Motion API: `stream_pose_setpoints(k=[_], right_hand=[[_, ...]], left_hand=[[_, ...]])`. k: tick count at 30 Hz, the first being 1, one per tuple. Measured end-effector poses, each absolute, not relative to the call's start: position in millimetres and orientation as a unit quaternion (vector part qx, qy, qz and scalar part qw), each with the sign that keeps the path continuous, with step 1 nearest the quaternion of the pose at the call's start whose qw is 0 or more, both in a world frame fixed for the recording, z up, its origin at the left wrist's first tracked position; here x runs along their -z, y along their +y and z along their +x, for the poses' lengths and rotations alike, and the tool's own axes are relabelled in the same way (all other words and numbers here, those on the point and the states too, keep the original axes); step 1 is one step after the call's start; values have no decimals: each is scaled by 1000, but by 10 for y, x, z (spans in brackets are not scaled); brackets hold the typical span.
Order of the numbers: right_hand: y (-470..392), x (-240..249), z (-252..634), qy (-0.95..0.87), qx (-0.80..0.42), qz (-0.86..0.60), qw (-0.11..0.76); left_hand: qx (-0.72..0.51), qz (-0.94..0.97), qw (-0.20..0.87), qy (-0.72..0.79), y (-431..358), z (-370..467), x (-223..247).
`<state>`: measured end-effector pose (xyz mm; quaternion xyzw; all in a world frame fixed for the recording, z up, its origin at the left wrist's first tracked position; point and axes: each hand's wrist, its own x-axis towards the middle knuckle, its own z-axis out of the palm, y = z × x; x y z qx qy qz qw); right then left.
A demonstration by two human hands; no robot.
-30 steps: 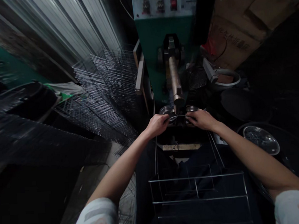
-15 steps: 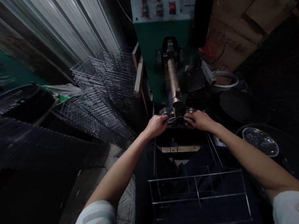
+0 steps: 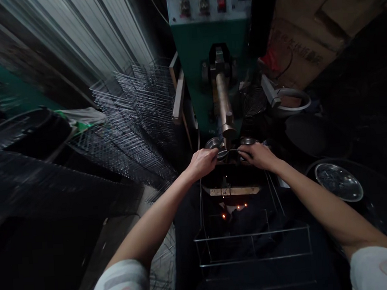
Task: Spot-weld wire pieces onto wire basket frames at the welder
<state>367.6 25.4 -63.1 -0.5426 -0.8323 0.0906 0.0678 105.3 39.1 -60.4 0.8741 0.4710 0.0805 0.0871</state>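
Observation:
My left hand (image 3: 203, 162) and my right hand (image 3: 258, 155) are both closed on the far end of a wire rack (image 3: 252, 235). They sit on either side of the pointed tip of a spot welder (image 3: 187, 42), below its brass-coloured arm (image 3: 223, 100). Between my fingertips a thin wire spans the gap under that tip. Long side wires run back from my hands to the rack's near end, which lies over my dark-clothed lap. Orange sparks (image 3: 238, 207) glow between the hands and the lap. Small round metal cups (image 3: 214, 142) stand just beyond the fingers.
Stacked wire racks (image 3: 135, 105) rise at the left beside corrugated metal sheeting (image 3: 94, 28). To the right are a shiny bowl of small metal pieces (image 3: 338, 182), a whitish basin (image 3: 305, 101) and cardboard boxes (image 3: 308, 46). A wooden strip (image 3: 235, 191) lies beneath the welder.
Sparks have appeared below the welder tip. The rack's near end has shifted slightly and tilts differently. Both hands keep nearly the same place and grip.

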Motion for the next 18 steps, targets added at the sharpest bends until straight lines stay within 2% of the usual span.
stream_pose_setpoints(k=[9, 18], right_hand=[[238, 746, 3687, -837, -74, -534, 89], [236, 760, 3716, -833, -96, -531, 126]], left_hand=[[-26, 873, 70, 481, 325, 1116, 531], [-36, 867, 93, 489, 316, 1083, 580]])
